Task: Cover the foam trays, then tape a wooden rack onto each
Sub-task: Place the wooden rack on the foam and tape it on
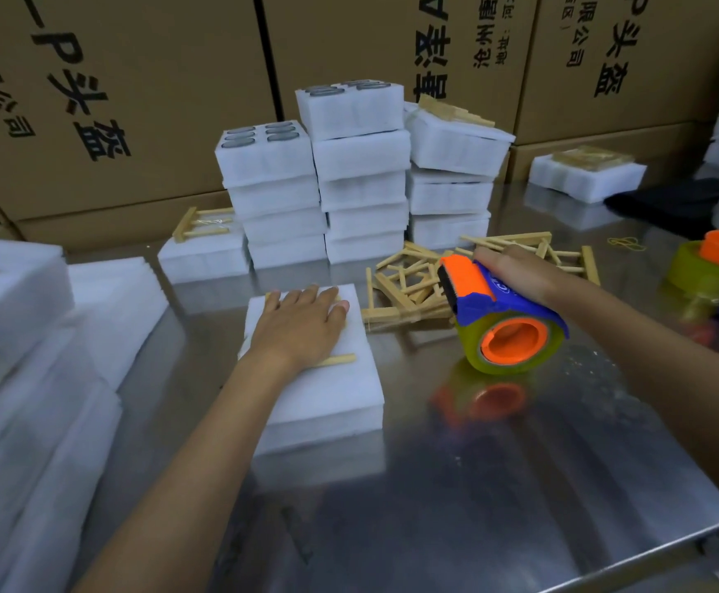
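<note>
A covered white foam tray (pixel 327 391) lies on the steel table in front of me. A wooden rack (pixel 340 360) lies on its top, mostly hidden under my left hand (pixel 302 323), which presses flat on it with straight fingers. My right hand (pixel 516 273) grips a blue and orange tape dispenser (pixel 503 323) with a yellowish roll, held just above the table to the right of the tray. A loose heap of wooden racks (pixel 413 284) lies behind the dispenser.
Stacks of foam trays (pixel 357 173) stand at the back against cardboard boxes (pixel 135 100). Foam sheets (pixel 109 301) pile up at the left. A second tape dispenser (pixel 717 267) sits at the right edge. A taped tray (pixel 584 173) lies at the back right.
</note>
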Tool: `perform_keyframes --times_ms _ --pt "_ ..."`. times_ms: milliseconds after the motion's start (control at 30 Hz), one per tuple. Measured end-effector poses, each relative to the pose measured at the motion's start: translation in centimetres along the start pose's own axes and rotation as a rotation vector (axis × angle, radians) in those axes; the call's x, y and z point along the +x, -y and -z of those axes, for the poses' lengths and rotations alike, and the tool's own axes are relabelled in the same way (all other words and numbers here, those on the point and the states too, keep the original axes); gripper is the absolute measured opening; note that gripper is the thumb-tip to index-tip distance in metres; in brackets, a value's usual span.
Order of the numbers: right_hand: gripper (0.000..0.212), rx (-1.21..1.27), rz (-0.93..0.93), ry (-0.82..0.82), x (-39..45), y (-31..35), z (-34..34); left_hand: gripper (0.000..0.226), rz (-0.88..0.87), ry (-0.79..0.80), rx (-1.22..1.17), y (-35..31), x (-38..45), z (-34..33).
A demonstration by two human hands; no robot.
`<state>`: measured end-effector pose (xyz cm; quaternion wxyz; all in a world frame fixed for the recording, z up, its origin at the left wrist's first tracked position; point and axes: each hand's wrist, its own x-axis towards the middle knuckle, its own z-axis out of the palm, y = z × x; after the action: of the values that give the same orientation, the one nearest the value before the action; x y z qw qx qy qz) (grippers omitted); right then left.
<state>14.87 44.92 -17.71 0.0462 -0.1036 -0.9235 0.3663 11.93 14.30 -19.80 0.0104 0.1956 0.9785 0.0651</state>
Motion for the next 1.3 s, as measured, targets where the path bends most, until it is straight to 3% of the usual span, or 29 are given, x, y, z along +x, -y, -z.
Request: perform_keyframes --times_ms 733,833,1000,1167,1300 --pt "0.056 -0.057 0.056 0.044 -0.4 0.5 0.1 0.054 -0.01 -0.016 0.021 0.1 -0.3 0.0" --pt "0.05 -0.217 0.119 0.07 -0.8 1.1 0.2 0.054 -0.016 -0.01 0.027 0.2 -0.3 0.0" --pt "0.053 -0.753 0.303 0.096 -1.5 2.4 -0.3 0.054 -0.018 -0.001 0.051 0.2 -0.1 -0.1" --pt "0.055 -0.837 0.37 -0.068 -2.7 1.9 -0.5 0.054 -0.018 -0.002 0.064 0.3 -0.1 -0.2" --pt "0.057 -0.771 0.262 -0.155 -2.5 1.5 -0.5 0.054 -0.017 -0.002 0.057 0.3 -0.1 -0.3"
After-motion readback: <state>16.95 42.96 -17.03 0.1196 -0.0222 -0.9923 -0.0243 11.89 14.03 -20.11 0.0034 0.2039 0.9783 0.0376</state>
